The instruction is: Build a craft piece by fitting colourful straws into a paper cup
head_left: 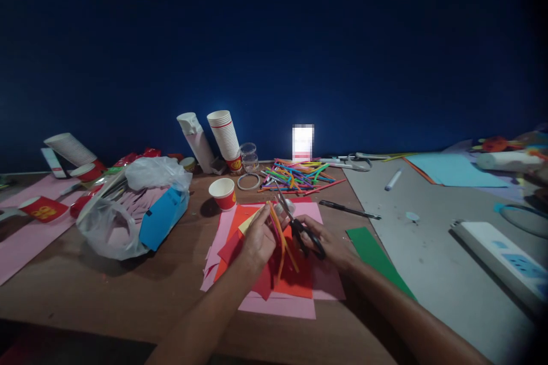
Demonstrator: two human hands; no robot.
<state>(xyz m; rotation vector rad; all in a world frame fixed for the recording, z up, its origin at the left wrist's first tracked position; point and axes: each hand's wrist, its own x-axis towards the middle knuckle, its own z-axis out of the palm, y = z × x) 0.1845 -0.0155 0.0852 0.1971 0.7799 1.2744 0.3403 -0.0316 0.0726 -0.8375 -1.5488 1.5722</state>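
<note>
Head view: left hand, closed on orange strips held above paper sheets; right hand, gripping black scissors by the handles, blades pointing far and left, just right of the strips. On the tabletop: cup, far left of the sheets; heap of coloured sticks, far; pen, right.

Scissors and coloured paper show a craft workspace.
</note>
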